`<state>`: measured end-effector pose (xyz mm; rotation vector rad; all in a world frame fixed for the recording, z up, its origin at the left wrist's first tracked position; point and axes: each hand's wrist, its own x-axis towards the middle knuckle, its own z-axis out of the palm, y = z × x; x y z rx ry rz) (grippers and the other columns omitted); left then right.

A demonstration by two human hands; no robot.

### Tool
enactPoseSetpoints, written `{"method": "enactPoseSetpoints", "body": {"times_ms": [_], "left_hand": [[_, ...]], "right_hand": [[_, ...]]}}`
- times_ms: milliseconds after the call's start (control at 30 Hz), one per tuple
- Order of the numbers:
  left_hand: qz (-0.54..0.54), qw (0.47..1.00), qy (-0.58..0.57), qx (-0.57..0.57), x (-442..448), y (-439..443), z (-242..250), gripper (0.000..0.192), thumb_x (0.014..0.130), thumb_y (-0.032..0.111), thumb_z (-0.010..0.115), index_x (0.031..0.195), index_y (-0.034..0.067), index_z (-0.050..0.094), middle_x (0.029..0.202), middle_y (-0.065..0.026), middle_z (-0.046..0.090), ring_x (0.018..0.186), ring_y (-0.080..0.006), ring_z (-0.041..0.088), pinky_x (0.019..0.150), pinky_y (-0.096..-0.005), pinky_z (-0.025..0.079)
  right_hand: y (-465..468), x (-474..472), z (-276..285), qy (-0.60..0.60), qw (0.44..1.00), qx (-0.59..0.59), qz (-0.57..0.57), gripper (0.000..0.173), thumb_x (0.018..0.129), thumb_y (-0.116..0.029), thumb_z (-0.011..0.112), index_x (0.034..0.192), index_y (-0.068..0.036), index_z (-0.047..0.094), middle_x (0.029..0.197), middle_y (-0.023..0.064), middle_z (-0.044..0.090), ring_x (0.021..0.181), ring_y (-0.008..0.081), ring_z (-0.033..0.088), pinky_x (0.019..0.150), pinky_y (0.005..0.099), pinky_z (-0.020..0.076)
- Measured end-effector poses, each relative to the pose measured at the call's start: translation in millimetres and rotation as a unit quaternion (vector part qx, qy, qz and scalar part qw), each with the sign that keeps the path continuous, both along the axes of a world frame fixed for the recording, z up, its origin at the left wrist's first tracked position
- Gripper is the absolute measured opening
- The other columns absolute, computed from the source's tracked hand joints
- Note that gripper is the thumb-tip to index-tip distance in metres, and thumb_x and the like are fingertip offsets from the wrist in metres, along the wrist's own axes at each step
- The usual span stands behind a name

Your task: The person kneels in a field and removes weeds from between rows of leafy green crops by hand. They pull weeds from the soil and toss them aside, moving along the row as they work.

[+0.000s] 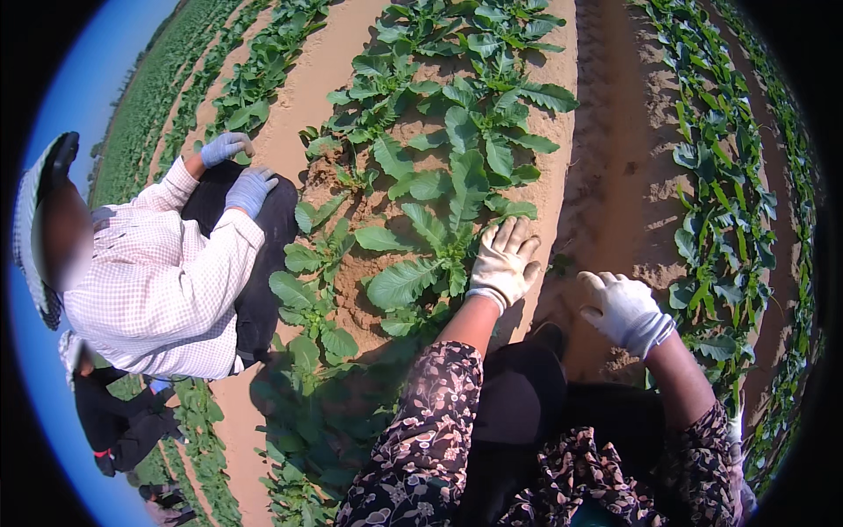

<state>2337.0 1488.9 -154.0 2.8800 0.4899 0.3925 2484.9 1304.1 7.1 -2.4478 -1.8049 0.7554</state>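
Note:
My left hand (506,263), in a soil-stained white work glove, is palm down with its fingers extended at the right edge of a planted bed. Its fingertips are close to the toothed leaves of a green leafy plant (438,253); whether they touch is unclear. My right hand (618,308), in a white knit-cuffed glove, is over the sandy furrow (602,197). Its fingers bend a little to the left, the thumb stands apart from them, and nothing shows in its grasp. Crumbly bare soil (359,293) lies among the plants left of my left hand.
A co-worker (164,277) in a checked shirt and bluish gloves crouches across the bed. Another person (122,408) in dark clothes crouches farther back. A leafy row (718,197) runs along the furrow's right side. My dark-clad knee (520,395) is below my left hand.

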Motion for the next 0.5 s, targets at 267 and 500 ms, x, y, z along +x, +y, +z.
{"method": "enactPoseSetpoints", "body": {"times_ms": [267, 500], "left_hand": [[-0.013, 0.983, 0.161, 0.084, 8.5, -8.2, 0.9, 0.069, 0.091, 0.062, 0.052, 0.149, 0.024, 0.054, 0.166, -0.0155, 0.027, 0.153, -0.0315, 0.022, 0.124, -0.0522, 0.010], [-0.075, 0.973, 0.184, -0.119, -2.4, -9.0, 51.5, 0.058, 0.088, 0.044, 0.067, 0.137, 0.012, 0.062, 0.158, -0.0175, 0.041, 0.151, -0.0363, 0.029, 0.124, -0.0512, 0.018]], "right_hand": [[-70.6, -45.7, 58.3, 0.118, 0.952, 0.215, -0.183, 0.038, 0.095, -0.024, 0.058, 0.129, -0.009, 0.059, 0.098, 0.0153, 0.069, 0.085, 0.0356, 0.069, 0.073, 0.0460, 0.0555], [-71.0, -17.4, 20.5, 0.137, 0.955, 0.152, -0.215, 0.031, 0.087, -0.025, 0.058, 0.111, -0.007, 0.065, 0.084, 0.0185, 0.073, 0.083, 0.0394, 0.071, 0.074, 0.0514, 0.0555]]}}
